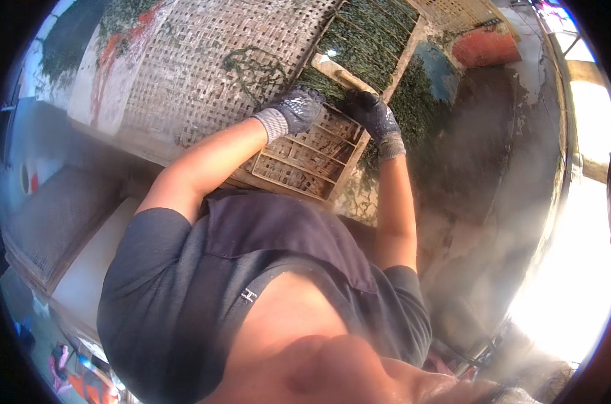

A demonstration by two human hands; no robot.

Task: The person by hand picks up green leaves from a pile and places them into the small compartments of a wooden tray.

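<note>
Bamboo rack (305, 158) of dark leaves, centre of frame, gripped at its frame.
Left hand (297, 109) and right hand (373, 113) (both gloved) clamp it; advisable to keep it level over the woven tray (204, 67).

No packages, signs or screens show anywhere around the gloved fingers (299, 108); only a tiny white label-like mark (249, 295) on the dark shirt (184, 283), well below them.

Dark knitted cloth gloves with pale ribbed cuffs cover the left hand (297, 109) and right hand (373, 113). Both rest on a rough, matt, slatted bamboo tray (305, 161) holding dark green stringy leaves (369, 40).
</note>
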